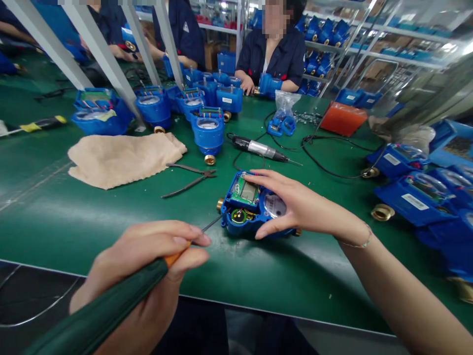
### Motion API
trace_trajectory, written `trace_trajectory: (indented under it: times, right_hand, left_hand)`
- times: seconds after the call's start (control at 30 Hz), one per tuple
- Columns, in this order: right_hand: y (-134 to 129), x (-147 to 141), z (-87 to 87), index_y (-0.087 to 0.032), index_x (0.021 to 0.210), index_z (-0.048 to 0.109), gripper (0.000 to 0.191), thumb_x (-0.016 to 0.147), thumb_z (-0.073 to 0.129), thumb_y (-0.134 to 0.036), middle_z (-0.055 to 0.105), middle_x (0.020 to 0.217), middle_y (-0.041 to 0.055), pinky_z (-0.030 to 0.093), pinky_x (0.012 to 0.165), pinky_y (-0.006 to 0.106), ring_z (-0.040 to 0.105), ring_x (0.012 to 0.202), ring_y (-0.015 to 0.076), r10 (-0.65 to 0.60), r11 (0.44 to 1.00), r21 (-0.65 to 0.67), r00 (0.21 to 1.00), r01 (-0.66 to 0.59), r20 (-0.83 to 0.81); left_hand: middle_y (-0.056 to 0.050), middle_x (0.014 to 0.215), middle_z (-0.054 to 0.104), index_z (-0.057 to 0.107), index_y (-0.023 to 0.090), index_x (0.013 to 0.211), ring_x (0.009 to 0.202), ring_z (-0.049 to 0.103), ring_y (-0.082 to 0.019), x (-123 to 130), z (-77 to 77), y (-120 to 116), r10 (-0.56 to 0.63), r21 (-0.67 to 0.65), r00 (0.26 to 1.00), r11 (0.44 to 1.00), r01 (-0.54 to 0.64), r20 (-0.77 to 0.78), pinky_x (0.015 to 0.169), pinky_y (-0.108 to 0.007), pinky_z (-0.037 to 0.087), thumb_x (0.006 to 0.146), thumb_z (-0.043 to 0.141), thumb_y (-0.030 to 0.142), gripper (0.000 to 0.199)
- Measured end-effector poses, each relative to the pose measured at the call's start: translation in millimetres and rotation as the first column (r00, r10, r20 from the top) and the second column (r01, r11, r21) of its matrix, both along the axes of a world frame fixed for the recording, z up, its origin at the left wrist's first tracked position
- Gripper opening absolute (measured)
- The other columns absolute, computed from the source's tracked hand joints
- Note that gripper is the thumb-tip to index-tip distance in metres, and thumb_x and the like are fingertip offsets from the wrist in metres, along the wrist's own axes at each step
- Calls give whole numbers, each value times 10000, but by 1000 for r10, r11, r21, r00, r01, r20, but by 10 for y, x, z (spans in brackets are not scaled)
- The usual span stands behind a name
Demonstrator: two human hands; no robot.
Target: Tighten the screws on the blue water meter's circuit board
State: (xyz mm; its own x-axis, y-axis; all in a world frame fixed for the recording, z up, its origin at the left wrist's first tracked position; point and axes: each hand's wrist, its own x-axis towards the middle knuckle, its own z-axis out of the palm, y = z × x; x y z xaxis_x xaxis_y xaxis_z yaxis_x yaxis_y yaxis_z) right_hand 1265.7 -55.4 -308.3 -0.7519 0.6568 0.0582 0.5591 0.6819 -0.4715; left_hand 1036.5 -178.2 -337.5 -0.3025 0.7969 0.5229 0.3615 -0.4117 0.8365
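A blue water meter [240, 227] with brass ends lies on the green table. Its housing has no cover, so a green circuit board with a grey display, a round part and a clear dial show. My right hand [284, 202] grips the meter from the right, thumb on the near side and fingers across the top. In my left hand [148, 266] is a screwdriver [177, 256] with a dark green and orange handle, held like a pen. Its thin metal shaft points at the meter's left near corner; whether the tip touches is unclear.
Cutting pliers [190, 180], a beige cloth [121, 158] and a black-and-silver electric screwdriver [262, 149] with a cord lie beyond. Several blue meters stand at the back and right [414, 197]. An orange bin [343, 118] and grey posts [103, 59] are there too. Co-workers [273, 54] sit opposite.
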Motion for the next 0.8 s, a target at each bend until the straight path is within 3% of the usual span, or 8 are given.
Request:
trace_trajectory:
  times: [0.13, 0.37, 0.63, 0.8]
  right_hand:
    - [-83, -90, -28, -118, 1466, 304, 1056, 669, 774, -629, 269, 1532, 199, 395, 1094, 492, 343, 1379, 353, -42, 990, 138, 996, 32, 73]
    - [-15, -115, -133, -170, 1419, 355, 869, 740, 727, -566, 354, 1492, 139, 486, 990, 505, 524, 1214, 352, -77, 985, 159, 995, 66, 68]
    - [113, -85, -181, -146, 1382, 421, 846, 728, 734, -582, 438, 1417, 138, 483, 986, 473, 534, 1198, 328, -49, 989, 143, 999, 48, 5]
    - [155, -85, -183, -133, 1356, 457, 836, 714, 751, -580, 467, 1395, 150, 482, 986, 461, 531, 1209, 317, -53, 989, 138, 998, 56, -22]
  left_hand:
    - [44, 876, 697, 647, 239, 872, 801, 666, -131, 103, -29, 129, -36, 133, 974, 989, 67, -225, 755, -279, 540, 769, 746, 165, 161]
    - [41, 881, 699, 635, 230, 871, 782, 677, -126, 157, -162, 212, 0, 177, 970, 983, 45, -245, 732, -265, 577, 766, 735, 132, 176]
    - [5, 848, 706, 646, 182, 807, 740, 673, -128, 158, -226, 347, 43, 192, 906, 980, 43, -421, 717, -231, 579, 742, 758, 189, 130]
    - [-11, 817, 708, 656, 193, 786, 696, 676, -150, 202, -170, 402, 26, 142, 919, 989, 33, -393, 689, -265, 591, 770, 721, 203, 68]
